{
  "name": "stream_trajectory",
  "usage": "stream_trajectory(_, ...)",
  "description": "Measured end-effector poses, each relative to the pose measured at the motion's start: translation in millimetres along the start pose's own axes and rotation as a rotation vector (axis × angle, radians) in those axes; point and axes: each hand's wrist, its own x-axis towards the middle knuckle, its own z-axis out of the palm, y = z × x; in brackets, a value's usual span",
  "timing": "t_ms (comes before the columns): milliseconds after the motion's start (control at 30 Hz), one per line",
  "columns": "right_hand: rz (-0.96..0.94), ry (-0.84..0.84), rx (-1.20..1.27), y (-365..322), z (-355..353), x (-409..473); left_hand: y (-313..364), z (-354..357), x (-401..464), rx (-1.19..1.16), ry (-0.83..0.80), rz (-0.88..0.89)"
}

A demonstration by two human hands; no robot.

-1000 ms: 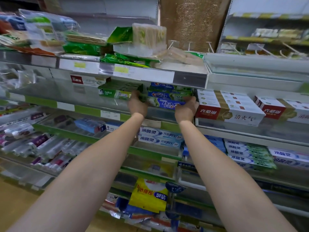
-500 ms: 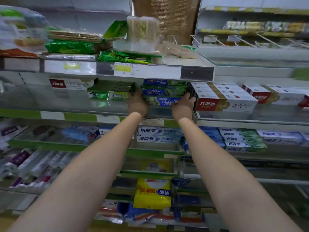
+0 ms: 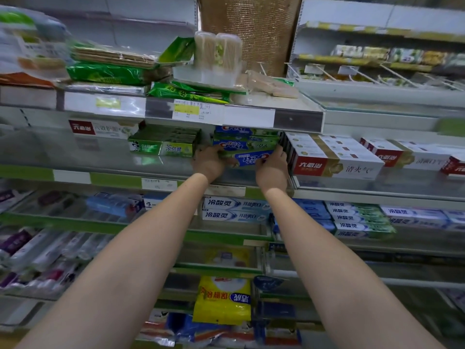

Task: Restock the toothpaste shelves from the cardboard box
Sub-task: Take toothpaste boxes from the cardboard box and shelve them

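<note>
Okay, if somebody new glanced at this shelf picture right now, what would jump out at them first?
Two bare forearms reach up from the bottom corners, the left hand and right hand at either end of the bottom blue-and-green Crest box in a centre-shelf stack. Right of that stack sit red, white and gold toothpaste boxes. Low in the middle hangs a bright yellow packet.

The shelf [image 3: 105, 157] carries green boxes [image 3: 163, 146], 3 stacked blue-green toothpaste boxes [image 3: 247, 147], and red-and-white boxes [image 3: 334, 159] just beside them.
</note>
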Motion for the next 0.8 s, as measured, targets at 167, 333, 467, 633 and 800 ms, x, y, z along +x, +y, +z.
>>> stream_trajectory(167, -0.005, 0.060, 0.068, 0.7, -1.1, -2.8, 1.7, 3.1, 9.0, -0.207, -0.011, -0.019)
stream_trajectory(333, -0.028, -0.029, 0.045, 2.1, -3.1, -4.2, 11.2, -0.8, 6.8, -0.431, 0.002, -0.065)
stream_trajectory(467, -0.147, -0.099, 0.014, 1.4, -5.1, -9.3, 28.3, 4.7, -6.0, -0.681, -0.096, -0.122)
stream_trajectory(633, -0.151, -0.181, 0.050, 2.1, -11.2, -12.9, 31.9, 5.8, -12.7, -0.701, -0.212, -0.074)
stream_trajectory(800, -0.139, -0.198, 0.157, 3.3, -15.5, -14.2, 28.5, 6.9, -11.7, -0.671, -0.210, -0.024)
